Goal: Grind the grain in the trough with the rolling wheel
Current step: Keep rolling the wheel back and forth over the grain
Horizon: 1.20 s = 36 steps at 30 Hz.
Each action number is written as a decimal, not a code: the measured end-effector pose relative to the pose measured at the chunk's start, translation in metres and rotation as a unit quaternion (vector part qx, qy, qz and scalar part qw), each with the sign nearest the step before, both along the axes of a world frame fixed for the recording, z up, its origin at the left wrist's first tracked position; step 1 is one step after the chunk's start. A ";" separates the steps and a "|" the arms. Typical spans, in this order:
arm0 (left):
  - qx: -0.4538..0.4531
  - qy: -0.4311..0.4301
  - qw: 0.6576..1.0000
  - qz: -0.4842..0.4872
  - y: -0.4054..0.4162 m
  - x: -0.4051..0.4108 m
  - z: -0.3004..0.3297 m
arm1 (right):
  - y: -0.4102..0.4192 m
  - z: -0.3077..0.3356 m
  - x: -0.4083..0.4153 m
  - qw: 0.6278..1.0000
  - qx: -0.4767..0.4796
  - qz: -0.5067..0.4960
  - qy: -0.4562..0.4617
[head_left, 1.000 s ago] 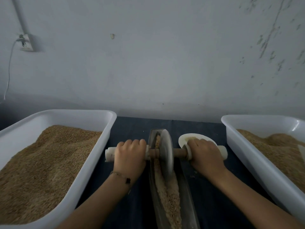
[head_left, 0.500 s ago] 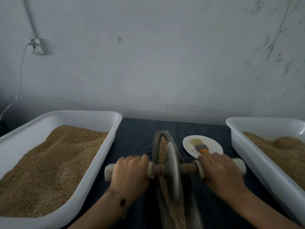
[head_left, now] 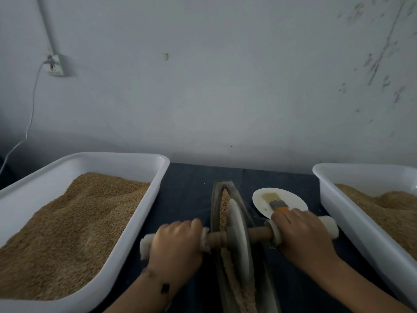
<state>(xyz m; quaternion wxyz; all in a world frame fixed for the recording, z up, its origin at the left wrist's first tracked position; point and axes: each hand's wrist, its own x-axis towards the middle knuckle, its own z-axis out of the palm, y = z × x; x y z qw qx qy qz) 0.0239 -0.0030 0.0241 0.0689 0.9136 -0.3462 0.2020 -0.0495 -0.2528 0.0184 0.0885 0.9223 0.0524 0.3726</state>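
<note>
A narrow dark trough [head_left: 214,199] runs away from me down the middle of the dark cloth, with tan grain [head_left: 223,205] lying along its groove. A pale stone wheel [head_left: 237,233] stands upright in the trough on a wooden axle [head_left: 259,233] with white end grips. My left hand [head_left: 176,242] grips the left handle, its fingers curled over the top. My right hand [head_left: 300,236] grips the right handle the same way. The wheel sits near the middle of the trough, with grain visible both ahead of it and behind it.
A big white tub [head_left: 126,222] heaped with grain stands at the left, and a second white tub [head_left: 352,224] with grain at the right. A white plate [head_left: 261,199] holding a small brush [head_left: 276,203] lies just right of the trough. A wall rises close behind.
Both hands have pulled the wheel toward me along the trough, away from its far end. The plate and brush, hidden by my right hand before, now show.
</note>
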 end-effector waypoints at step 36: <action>0.026 -0.039 0.997 0.058 -0.009 0.019 0.008 | 0.004 0.016 0.019 0.977 0.068 -0.102 0.174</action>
